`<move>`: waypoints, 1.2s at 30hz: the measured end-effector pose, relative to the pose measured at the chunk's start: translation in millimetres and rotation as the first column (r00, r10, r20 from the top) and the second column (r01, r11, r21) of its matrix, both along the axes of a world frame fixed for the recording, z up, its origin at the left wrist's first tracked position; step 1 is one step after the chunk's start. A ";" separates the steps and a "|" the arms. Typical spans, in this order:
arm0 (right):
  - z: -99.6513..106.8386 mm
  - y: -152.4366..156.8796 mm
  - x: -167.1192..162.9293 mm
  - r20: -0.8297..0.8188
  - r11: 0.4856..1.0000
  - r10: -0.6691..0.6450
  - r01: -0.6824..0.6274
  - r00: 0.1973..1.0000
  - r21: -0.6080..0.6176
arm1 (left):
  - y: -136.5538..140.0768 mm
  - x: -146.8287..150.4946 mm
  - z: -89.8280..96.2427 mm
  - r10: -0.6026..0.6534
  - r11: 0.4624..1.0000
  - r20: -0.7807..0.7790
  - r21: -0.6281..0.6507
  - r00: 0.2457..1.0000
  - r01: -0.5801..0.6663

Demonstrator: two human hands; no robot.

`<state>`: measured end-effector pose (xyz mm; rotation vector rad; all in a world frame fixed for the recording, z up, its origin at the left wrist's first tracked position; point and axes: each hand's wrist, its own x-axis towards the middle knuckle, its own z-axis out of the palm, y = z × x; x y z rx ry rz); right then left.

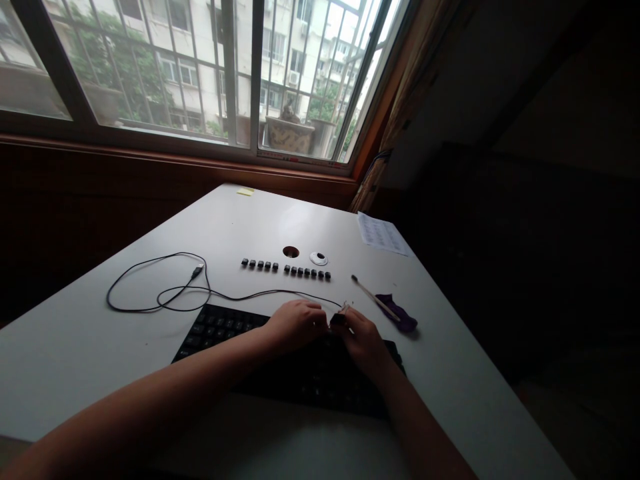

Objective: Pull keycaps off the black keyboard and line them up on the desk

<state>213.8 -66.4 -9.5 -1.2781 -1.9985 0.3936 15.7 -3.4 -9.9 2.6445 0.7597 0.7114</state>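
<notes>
Forearms (195, 383) out, black piece (338, 320) apparently being worked over keyboard (325, 380), pinched by right hand (364, 337); left hand (295, 325), grip unclear; steadiness seemingly needed.

A yellow note (245, 192) and a printed sheet (383, 235) lie on the white table (90, 367) below a barred window (257, 73) and curtain (400, 123).

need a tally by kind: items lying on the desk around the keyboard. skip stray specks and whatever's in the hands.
Black keycaps: 12
USB cable: 1
Brush: 1
Purple cloth: 1
White ring cover: 1
Printed paper: 1
Yellow note: 1
Total: 18
</notes>
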 end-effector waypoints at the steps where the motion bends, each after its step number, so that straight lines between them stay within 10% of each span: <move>1: -0.3 -0.4 0.0 -0.002 1.000 0.006 -0.006 1.000 0.004 | -0.3 0.2 0.2 -0.003 1.000 0.001 0.005 1.000 0.003; 21: 4.4 -1.3 -0.3 -0.114 0.993 -0.098 0.104 0.989 0.051 | -3.2 1.1 1.7 -0.026 0.967 0.245 -0.240 0.969 0.086; 36: 5.4 -1.0 2.2 -0.367 0.964 -0.190 0.103 0.911 -0.245 | -0.6 -0.7 -0.9 -0.050 0.922 0.399 -0.334 0.916 0.195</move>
